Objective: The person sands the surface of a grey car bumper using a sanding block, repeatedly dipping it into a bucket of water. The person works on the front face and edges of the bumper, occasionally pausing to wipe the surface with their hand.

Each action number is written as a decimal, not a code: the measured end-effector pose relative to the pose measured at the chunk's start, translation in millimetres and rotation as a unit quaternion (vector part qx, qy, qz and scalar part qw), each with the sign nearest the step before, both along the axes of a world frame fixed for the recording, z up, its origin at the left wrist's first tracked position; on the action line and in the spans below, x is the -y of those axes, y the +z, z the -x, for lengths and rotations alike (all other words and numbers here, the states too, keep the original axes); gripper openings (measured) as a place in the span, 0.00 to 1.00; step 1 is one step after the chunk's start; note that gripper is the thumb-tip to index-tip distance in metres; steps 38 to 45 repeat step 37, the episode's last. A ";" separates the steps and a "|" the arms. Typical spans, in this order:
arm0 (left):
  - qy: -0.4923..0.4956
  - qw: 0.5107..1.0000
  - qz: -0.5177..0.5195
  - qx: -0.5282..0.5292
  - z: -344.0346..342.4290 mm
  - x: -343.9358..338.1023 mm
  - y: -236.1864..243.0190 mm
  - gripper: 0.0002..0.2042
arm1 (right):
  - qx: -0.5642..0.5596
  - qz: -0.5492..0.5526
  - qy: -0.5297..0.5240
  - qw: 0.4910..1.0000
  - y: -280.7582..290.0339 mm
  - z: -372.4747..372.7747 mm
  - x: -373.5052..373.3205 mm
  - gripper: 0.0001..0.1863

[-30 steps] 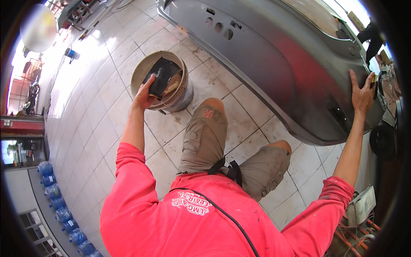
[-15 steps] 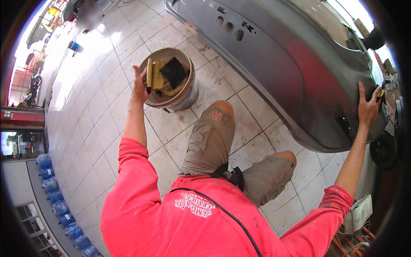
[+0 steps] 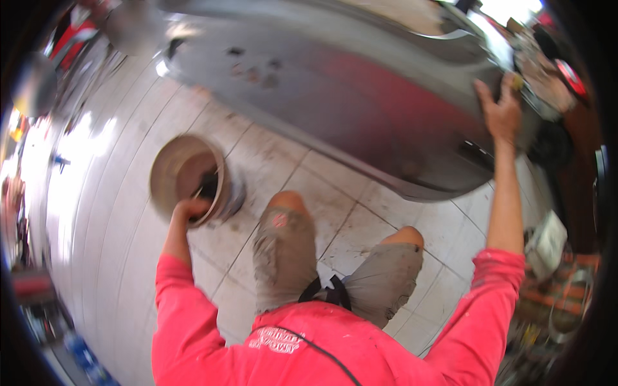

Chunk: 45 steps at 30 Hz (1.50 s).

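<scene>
My left hand (image 3: 192,208) reaches over the near rim of a bucket (image 3: 156,168), its fingers lost inside in blur. A dark sheet-like thing (image 3: 207,185) shows in the bucket just beyond those fingers; whether I grip it cannot be made out. On the right, a large grey car body panel (image 3: 386,96) with a reddish patch and several holes stretches across the upper view. My right hand (image 3: 503,116) rests at its right end, thumb apart from the fingers. A small yellow piece (image 3: 517,81) is held at the fingertips, its kind too blurred to tell.
Stained pale tiles (image 3: 347,222) form the floor around my knees. A black wheel (image 3: 551,147) stands by the panel's right end. Farther down on the right are a whitish box (image 3: 547,244) and orange bars (image 3: 566,293). Blue water bottles (image 3: 84,357) line the lower left.
My view has swung, so bucket and panel sit elsewhere in it. My left hand has gone down into the bucket, where the yellow sheets no longer show. My right hand stays at the panel's end.
</scene>
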<state>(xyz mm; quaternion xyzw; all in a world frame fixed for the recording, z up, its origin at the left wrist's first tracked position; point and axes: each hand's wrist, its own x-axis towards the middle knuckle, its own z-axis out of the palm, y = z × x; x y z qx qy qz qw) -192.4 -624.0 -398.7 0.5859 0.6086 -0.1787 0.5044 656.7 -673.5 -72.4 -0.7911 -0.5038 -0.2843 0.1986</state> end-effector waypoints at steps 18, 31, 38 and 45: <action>-0.017 0.997 0.078 -0.022 -39.2 -16.4 137.9 0.42 | 0.072 -0.056 0.000 0.996 0.7 -6.6 4.5 0.62; -0.082 0.982 -0.158 -0.056 -62.9 -18.6 -17.1 0.33 | 0.105 -0.064 0.032 0.992 -0.8 -6.9 3.0 0.57; -0.022 0.969 -0.198 -0.145 -76.9 -4.2 166.5 0.33 | 0.077 -0.062 0.016 0.995 -0.6 1.0 4.7 0.55; -0.022 0.969 -0.198 -0.145 -76.9 -4.2 166.5 0.33 | 0.077 -0.062 0.016 0.995 -0.6 1.0 4.7 0.55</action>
